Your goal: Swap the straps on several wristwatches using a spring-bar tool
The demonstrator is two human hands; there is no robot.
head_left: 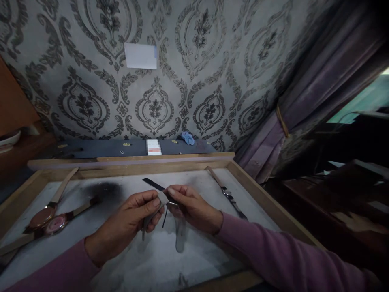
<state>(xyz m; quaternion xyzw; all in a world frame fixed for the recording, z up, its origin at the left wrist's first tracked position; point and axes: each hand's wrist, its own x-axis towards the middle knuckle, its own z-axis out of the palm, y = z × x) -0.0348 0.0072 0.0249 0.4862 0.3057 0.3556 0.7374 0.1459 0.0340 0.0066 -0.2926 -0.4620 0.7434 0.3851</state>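
My left hand (133, 213) is closed on a grey strap (163, 198), which looks like a watch strap; its tail points down below the fingers. Close against it, my right hand (194, 205) pinches a thin metal piece (173, 203) whose exact kind is hidden by the fingers. Another grey strap length (180, 237) hangs or lies just below the right hand; I cannot tell whether it is held. A flat black strip (152, 184) shows behind both hands. On the left lie two wristwatches, one with a pinkish dial (55, 224), the other with a brownish round face (42, 217).
A shallow wooden-framed tray (252, 178) with a pale bottom surrounds the hands. To the right lies a strap with a metal buckle (226, 192). Beyond the frame are a blurred white box (154, 147) and a crumpled blue cloth (188, 138). A purple curtain (304, 101) hangs at right.
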